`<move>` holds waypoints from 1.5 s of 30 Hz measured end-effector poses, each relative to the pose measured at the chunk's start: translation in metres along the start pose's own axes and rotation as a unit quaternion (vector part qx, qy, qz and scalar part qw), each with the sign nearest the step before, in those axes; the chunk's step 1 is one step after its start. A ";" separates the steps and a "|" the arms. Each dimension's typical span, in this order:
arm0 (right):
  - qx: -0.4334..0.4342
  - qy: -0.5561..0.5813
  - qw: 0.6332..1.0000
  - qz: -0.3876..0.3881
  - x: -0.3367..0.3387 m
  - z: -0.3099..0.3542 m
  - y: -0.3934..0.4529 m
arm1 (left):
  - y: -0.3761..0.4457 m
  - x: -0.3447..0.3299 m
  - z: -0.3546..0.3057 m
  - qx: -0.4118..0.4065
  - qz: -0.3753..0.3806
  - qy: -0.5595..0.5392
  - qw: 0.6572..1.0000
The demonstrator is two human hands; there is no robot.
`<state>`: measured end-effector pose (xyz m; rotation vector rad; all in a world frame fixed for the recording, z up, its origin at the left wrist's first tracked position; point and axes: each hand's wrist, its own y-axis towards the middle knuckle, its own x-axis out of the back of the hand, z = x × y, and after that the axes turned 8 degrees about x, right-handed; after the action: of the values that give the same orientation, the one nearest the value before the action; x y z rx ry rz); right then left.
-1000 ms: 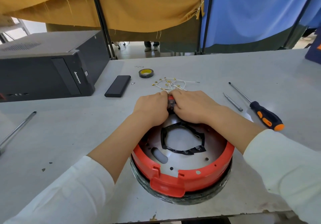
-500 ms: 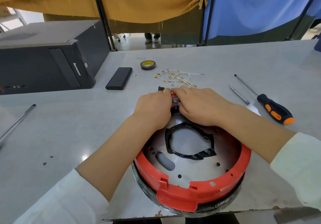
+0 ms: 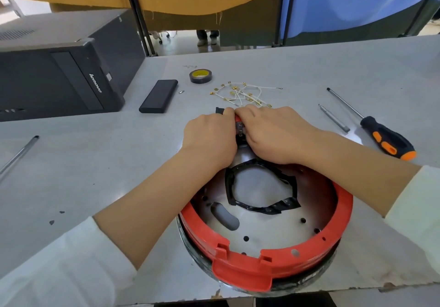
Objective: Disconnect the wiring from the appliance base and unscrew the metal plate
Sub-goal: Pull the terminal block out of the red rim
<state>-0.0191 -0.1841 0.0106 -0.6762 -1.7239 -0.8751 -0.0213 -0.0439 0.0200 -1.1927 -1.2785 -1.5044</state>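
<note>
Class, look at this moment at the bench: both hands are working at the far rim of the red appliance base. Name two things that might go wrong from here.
1. Both the left hand and the right hand pull on a small connector at the far rim of the red appliance base; a sudden release might sweep the loose wires just beyond off their spot.
2. The base sits near the table edge, so a hard tug toward the person could shift it over.
</note>
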 end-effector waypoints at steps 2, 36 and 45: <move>-0.010 0.002 1.000 0.007 0.001 -0.001 0.002 | 0.002 0.001 -0.001 0.003 0.009 0.000 1.000; -0.016 0.010 1.000 0.024 0.002 -0.004 0.004 | 0.011 0.002 0.002 0.014 0.037 -0.056 0.998; -0.056 0.038 0.997 0.031 0.005 -0.006 -0.001 | 0.014 -0.001 0.010 -0.019 0.068 -0.094 0.993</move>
<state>-0.0183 -0.1898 0.0161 -0.7569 -1.5881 -0.9478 -0.0063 -0.0363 0.0229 -1.4452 -1.2676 -1.3491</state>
